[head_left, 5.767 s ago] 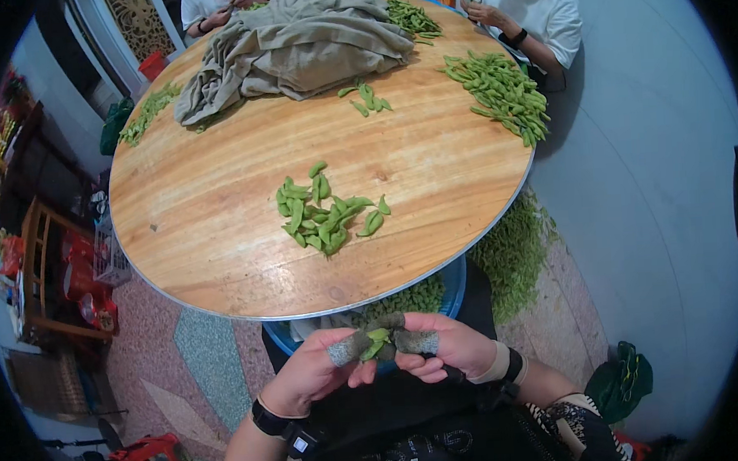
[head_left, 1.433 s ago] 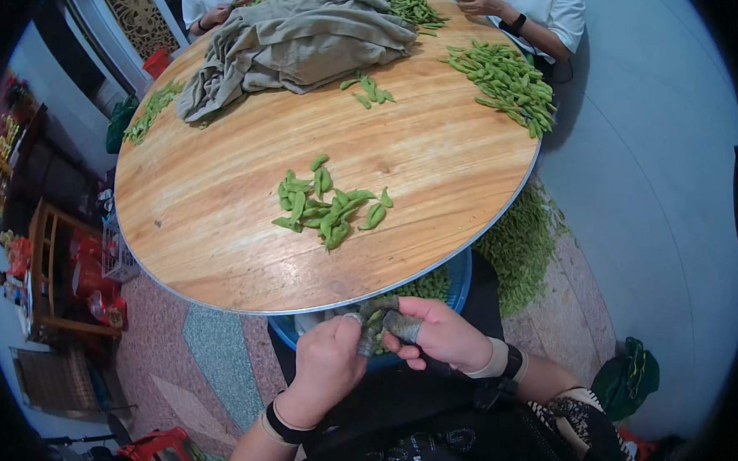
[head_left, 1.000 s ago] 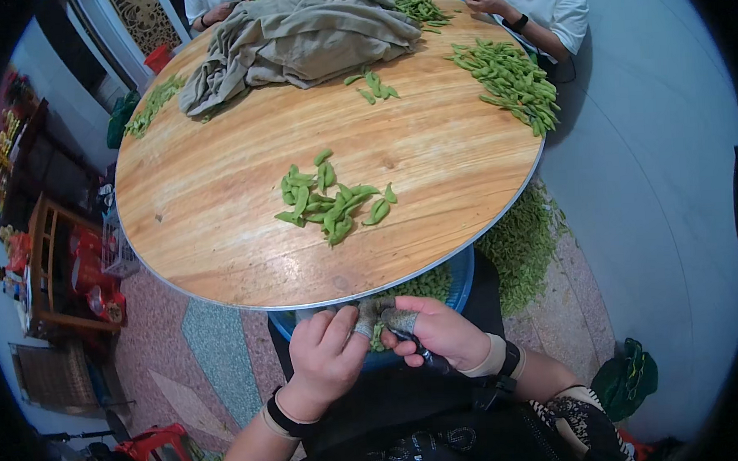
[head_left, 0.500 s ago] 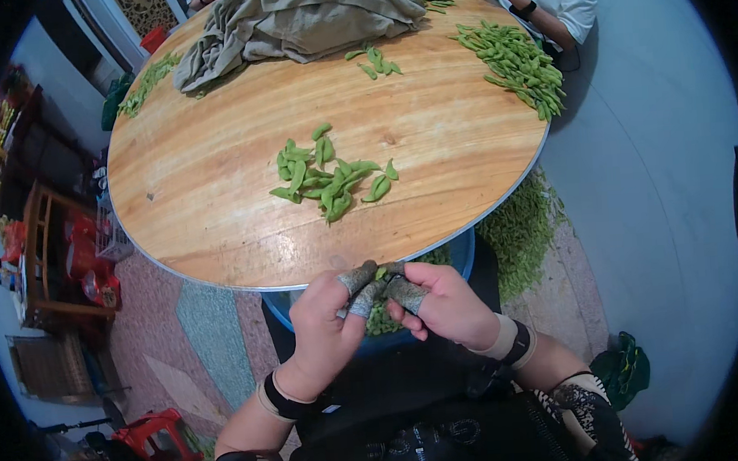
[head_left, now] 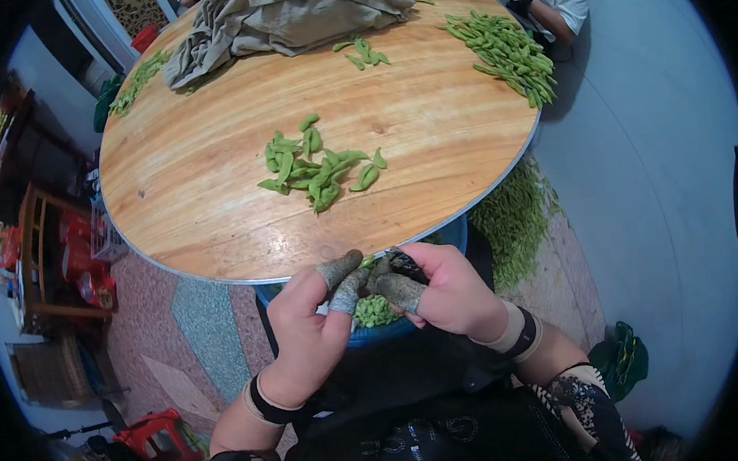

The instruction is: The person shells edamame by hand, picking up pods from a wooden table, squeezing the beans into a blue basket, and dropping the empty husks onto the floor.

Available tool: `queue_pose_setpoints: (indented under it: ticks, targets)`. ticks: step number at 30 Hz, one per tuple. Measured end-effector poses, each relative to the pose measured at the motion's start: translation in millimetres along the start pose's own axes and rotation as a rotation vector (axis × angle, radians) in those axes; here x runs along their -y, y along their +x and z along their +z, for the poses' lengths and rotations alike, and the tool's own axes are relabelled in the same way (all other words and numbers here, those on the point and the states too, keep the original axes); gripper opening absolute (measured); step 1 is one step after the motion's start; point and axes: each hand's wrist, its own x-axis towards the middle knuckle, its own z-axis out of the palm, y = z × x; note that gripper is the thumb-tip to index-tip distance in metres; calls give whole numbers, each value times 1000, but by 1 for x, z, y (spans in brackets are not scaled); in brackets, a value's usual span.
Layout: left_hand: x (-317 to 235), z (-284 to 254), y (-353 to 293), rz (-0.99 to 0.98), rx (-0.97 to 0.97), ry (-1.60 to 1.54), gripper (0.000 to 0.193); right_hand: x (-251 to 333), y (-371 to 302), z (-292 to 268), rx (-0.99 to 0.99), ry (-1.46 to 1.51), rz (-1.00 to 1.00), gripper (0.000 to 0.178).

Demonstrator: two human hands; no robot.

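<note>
Both hands meet just off the near table edge, above a blue basin (head_left: 376, 336) that holds shelled green beans (head_left: 376, 311). My left hand (head_left: 311, 321) is closed, its grey-wrapped thumb and finger pinching a green soybean pod (head_left: 367, 262), of which only a sliver shows. Close beside it, my right hand (head_left: 456, 299) is also closed, with dark, worn wraps on its thumb and fingers; what lies between those fingers is hidden. In front of my hands, a loose pile of soybean pods (head_left: 320, 170) lies on the round wooden table (head_left: 191, 177).
A grey-green cloth (head_left: 283, 22) is heaped at the far side. More pods (head_left: 506, 56) lie at the right edge, near a person's arm (head_left: 546, 17). Pods or hulls (head_left: 515, 223) cover the floor at right. A red stool (head_left: 159, 438) stands lower left.
My hands have drawn slightly apart, the left moving left, uncovering more beans in the basin. Less of the pod shows. The whole view has shifted a little.
</note>
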Motion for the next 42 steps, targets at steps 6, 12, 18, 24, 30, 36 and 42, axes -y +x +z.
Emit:
queue_pose_setpoints:
  ticks: [6, 12, 18, 24, 30, 36, 42]
  targets:
    - [-10, -4, -3, 279, -14, 288, 27, -4, 7, -1, 9, 92, 140, 13]
    - [2, 1, -10, 184, 77, 229, 23, -22, 9, -7, 15, 269, 129, 10]
    - [9, 1, -9, -253, 253, -426, 29, -23, 5, -4, -2, 65, -34, 16]
    - [16, -6, -4, -486, 351, -502, 21, -42, 4, -3, 21, -97, -195, 12]
    - [23, 2, -10, -602, 310, -782, 18, -32, 2, 1, 8, -49, -151, 10]
    - [26, 7, -15, -72, 130, -61, 18, -43, 5, -5, 0, 189, 145, 12]
    - [10, 5, -10, -90, 191, 56, 14, -56, 6, -1, -78, -174, -187, 12]
